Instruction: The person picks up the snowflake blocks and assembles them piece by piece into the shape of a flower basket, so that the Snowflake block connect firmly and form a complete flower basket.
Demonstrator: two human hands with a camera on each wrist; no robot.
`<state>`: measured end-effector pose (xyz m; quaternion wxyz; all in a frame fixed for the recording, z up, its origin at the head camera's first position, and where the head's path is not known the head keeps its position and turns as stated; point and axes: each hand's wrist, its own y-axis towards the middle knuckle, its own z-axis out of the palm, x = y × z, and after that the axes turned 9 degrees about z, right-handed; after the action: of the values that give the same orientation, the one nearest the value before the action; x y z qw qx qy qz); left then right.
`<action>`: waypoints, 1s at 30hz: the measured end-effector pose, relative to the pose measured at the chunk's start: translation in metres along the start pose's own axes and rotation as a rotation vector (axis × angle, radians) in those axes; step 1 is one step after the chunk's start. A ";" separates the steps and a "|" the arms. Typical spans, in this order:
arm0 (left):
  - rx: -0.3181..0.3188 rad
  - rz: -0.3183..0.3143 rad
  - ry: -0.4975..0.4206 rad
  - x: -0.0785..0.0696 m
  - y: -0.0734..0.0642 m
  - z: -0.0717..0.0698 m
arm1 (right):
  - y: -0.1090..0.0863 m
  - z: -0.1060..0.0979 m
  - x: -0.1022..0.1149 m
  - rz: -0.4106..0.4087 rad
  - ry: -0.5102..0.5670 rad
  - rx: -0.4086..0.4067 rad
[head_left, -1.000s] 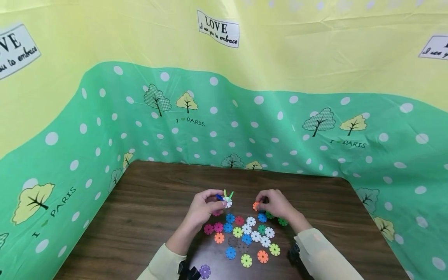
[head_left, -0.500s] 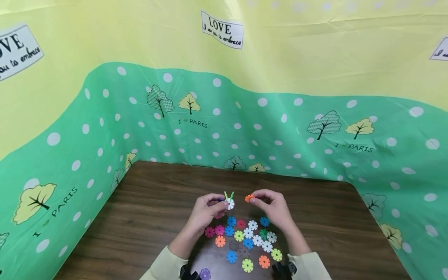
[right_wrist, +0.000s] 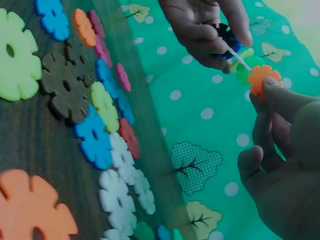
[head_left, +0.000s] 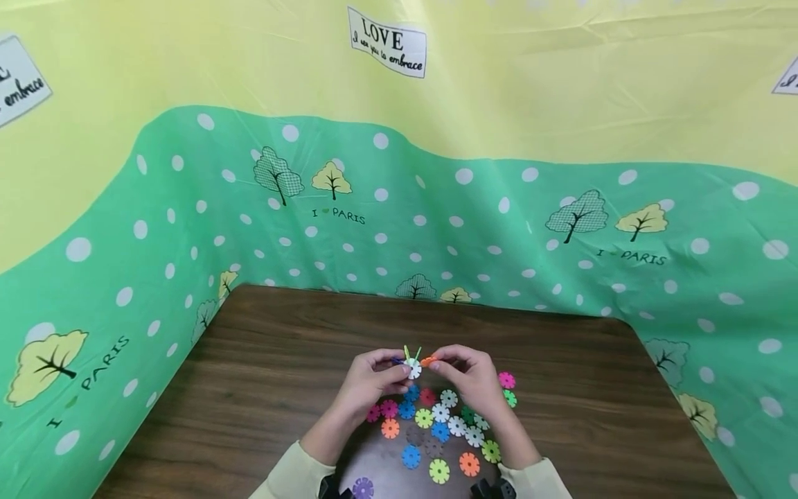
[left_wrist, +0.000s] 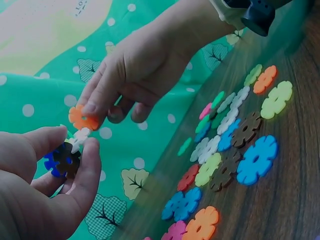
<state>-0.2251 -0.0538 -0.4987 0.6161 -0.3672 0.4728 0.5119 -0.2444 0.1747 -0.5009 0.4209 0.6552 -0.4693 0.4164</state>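
Observation:
My left hand (head_left: 364, 388) holds a small cluster of joined snowflake building discs above the table. In it are a white disc (head_left: 414, 369), a blue disc (left_wrist: 51, 164), a dark disc (left_wrist: 67, 159) and yellow-green discs (right_wrist: 241, 59) that stick up like two prongs. With thumb and fingertips my right hand (head_left: 470, 378) pinches an orange disc (right_wrist: 264, 79). The orange disc meets the white disc's edge; whether their notches interlock I cannot tell. Fingers hide part of the cluster.
On the brown wooden table (head_left: 249, 367) below my hands lie several loose discs, among them a blue one (head_left: 411, 457), a yellow-green one (head_left: 439, 471) and a purple one (head_left: 363, 488). A green and yellow printed cloth (head_left: 374, 242) hangs around the table's back and sides.
My right hand has lifted the orange disc from near the loose pieces and moved left, bringing it against the white disc. The left hand stays nearly in place with its cluster.

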 end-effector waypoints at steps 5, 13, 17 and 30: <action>-0.019 -0.002 0.010 -0.002 0.000 0.000 | 0.001 0.003 -0.003 -0.027 0.020 0.029; -0.058 0.005 0.008 -0.003 -0.001 0.002 | -0.001 0.004 0.000 -0.048 0.012 0.045; -0.075 0.008 0.015 -0.001 -0.001 0.004 | -0.006 0.005 0.016 -0.104 -0.018 0.037; -0.081 -0.043 -0.048 -0.003 -0.004 0.006 | -0.008 0.007 0.018 -0.169 -0.006 0.048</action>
<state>-0.2204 -0.0499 -0.4945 0.6230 -0.3894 0.4286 0.5258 -0.2318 0.1654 -0.4875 0.4371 0.7035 -0.4035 0.3887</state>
